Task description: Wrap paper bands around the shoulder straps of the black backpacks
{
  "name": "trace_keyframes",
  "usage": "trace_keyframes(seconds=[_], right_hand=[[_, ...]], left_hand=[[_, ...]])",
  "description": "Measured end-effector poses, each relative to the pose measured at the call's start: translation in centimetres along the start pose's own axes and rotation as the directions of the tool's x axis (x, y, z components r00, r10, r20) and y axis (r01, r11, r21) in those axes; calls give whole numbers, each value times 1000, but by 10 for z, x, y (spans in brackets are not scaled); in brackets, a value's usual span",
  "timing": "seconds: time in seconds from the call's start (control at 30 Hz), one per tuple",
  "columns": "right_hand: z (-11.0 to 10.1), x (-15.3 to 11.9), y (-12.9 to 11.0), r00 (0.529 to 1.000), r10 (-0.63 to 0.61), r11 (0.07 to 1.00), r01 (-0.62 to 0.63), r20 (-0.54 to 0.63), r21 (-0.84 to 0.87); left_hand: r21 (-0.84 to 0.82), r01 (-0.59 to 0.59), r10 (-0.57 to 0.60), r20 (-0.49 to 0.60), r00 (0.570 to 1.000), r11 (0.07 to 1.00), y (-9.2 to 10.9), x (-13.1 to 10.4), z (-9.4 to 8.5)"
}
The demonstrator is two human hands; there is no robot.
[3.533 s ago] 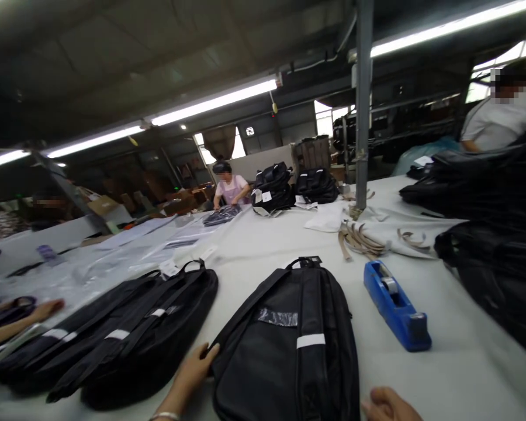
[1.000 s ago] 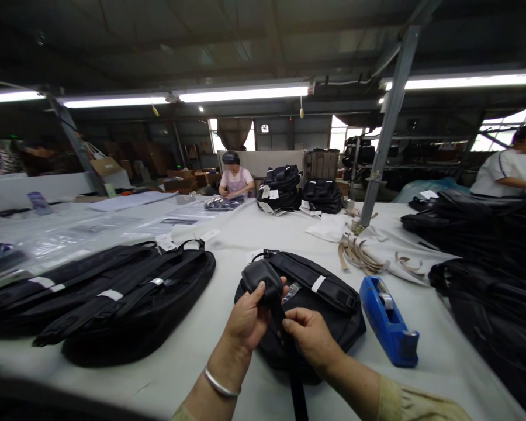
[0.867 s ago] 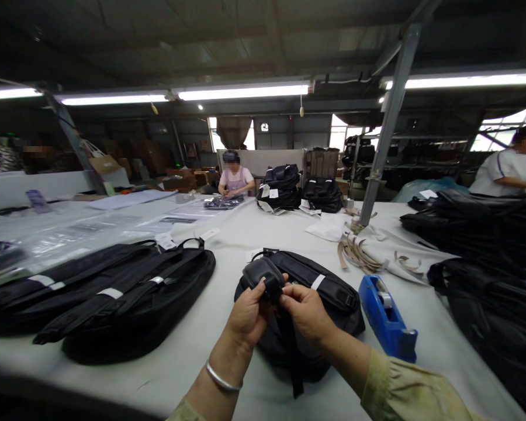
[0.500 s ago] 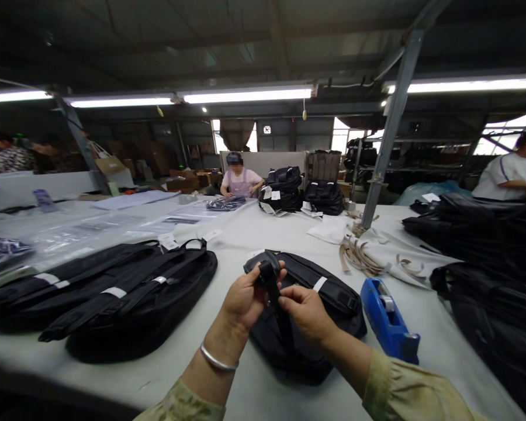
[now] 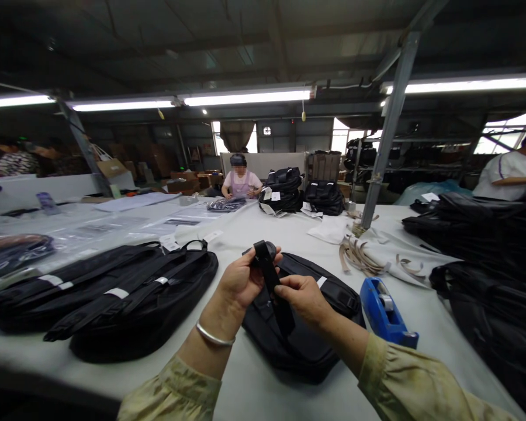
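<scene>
A flat, matte-black strap (image 5: 270, 275), folded at its upper end, slants above a smooth black backpack (image 5: 307, 346) lying on the white-covered counter (image 5: 258, 389). The left hand (image 5: 242, 282) has its fingers closed around the upper end; the right hand (image 5: 305, 298) pinches the strap lower down. The backpack's contents are hidden. Right of this backpack, a blue plastic tape dispenser (image 5: 379, 316) carries a pale tape roll (image 5: 386, 302).

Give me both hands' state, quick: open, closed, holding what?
Left hand: closed, holding the upper end of a black strap.
Right hand: closed, pinching the same black strap lower down.
</scene>
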State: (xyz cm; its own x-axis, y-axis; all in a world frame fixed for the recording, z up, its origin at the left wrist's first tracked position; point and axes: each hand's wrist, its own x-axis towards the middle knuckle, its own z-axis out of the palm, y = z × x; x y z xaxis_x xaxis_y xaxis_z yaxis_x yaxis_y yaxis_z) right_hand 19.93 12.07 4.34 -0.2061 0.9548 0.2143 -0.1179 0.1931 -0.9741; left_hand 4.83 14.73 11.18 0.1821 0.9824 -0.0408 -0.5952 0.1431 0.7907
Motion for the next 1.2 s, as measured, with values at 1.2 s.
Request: trace_keyframes(seconds=[1.2], right_hand=[[-23,9,-4,980,-106,956,146,166,-253]], left_hand=[[259,-32,12,81,997,965,26,-2,17]])
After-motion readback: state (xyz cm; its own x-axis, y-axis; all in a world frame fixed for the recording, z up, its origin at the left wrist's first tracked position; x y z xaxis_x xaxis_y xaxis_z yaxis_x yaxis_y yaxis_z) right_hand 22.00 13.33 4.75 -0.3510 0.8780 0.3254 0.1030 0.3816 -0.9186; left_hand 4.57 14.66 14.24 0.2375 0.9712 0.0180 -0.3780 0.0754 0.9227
